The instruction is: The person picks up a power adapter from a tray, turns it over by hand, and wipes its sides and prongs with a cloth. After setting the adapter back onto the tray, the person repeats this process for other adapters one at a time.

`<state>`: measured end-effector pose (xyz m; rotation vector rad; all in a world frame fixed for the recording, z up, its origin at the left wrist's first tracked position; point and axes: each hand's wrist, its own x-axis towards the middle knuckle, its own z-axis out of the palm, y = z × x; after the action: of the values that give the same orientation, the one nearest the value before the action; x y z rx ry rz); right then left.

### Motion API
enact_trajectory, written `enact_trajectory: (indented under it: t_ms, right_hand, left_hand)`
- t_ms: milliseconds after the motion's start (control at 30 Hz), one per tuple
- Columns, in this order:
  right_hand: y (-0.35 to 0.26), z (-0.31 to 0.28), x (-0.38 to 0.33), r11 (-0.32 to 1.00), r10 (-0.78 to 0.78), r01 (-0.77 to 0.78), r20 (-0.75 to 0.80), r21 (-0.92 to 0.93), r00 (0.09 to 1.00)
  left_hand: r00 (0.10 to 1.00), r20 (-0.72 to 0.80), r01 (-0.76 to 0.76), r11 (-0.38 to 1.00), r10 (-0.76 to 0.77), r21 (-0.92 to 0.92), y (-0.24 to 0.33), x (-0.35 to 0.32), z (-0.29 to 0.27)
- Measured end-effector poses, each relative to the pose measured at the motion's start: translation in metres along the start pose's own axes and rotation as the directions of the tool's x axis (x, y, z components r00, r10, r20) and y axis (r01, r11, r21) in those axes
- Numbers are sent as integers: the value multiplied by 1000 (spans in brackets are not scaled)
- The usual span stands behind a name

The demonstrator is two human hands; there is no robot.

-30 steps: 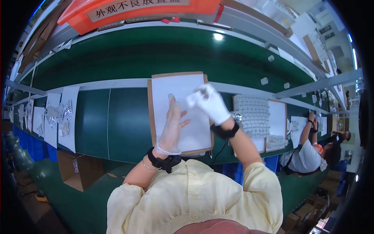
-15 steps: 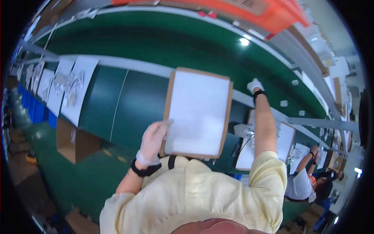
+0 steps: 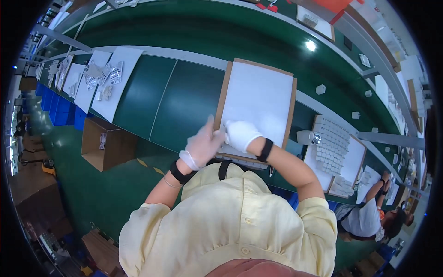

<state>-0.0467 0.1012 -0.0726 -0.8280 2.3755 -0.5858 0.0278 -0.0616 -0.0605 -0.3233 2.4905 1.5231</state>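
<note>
The left hand, thin-gloved, fingers partly extended, meets or overlaps the white-gloved right hand at the lower-left corner of the white-lined cardboard tray; whether either pinches anything, I cannot tell. A rightward forearm swing could topple the white cylinder into the rows of small white parts.

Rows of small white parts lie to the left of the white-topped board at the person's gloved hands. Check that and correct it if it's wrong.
Wrong side: the head view shows the rows of small white parts to the right of the white-topped board, which the gloved left hand and right hand are at.
</note>
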Motion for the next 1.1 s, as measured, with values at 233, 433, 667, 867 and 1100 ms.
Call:
enact_trajectory:
  t_ms: [233, 433, 667, 867, 1100]
  right_hand:
    - [27, 41, 2, 961, 90, -66, -78, 269, 993]
    - [44, -6, -68, 521, 268, 41, -209, 852, 941]
    - [33, -4, -144, -417, 270, 226, -118, 880, 956]
    - [13, -12, -159, -570, 233, 327, -233, 754, 944]
    - [-26, -15, -152, 98, 590, 363, -348, 927, 729]
  left_hand:
    - [953, 244, 8, 821, -179, 571, 5, -23, 27]
    - [970, 232, -204, 775, 76, 599, -24, -12, 54]
    - [883, 447, -420, 670, 145, 612, 9, 0, 89]
    - [891, 285, -453, 714, 352, 533, 83, -19, 56]
    - [750, 256, -584, 792, 610, -178, 134, -43, 55]
